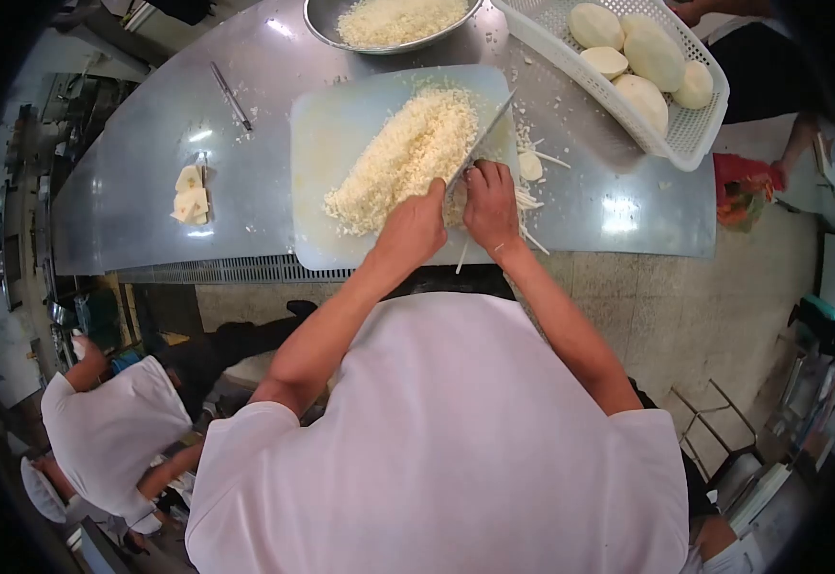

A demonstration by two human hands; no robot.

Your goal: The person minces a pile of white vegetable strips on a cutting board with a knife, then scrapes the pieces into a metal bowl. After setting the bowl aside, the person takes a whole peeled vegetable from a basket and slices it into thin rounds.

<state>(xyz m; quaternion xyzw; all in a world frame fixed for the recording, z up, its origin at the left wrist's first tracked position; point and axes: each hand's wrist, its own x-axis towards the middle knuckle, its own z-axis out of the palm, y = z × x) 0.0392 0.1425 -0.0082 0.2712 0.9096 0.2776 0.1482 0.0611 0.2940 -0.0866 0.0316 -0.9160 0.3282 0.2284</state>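
A white cutting board (317, 115) lies on the steel table, bearing a long heap of finely chopped pale vegetable (403, 153). My left hand (416, 222) is closed around the handle of a knife (483, 137), its blade slanting up and right along the heap's right side. Just right of the blade, my right hand (490, 206) has its fingers curled down over pale vegetable strips (529, 203), mostly hidden beneath it. Loose strips stick out by its wrist and past the board's edge. A small pale slice (530, 166) sits beside that hand.
A metal bowl (314, 21) of chopped vegetable stands beyond the board. At back right, a white plastic basket (695, 148) holds several peeled, pale round vegetables (654, 55). Pale cut pieces (191, 198) and a thin metal tool (231, 96) lie left. Other people stand on both sides.
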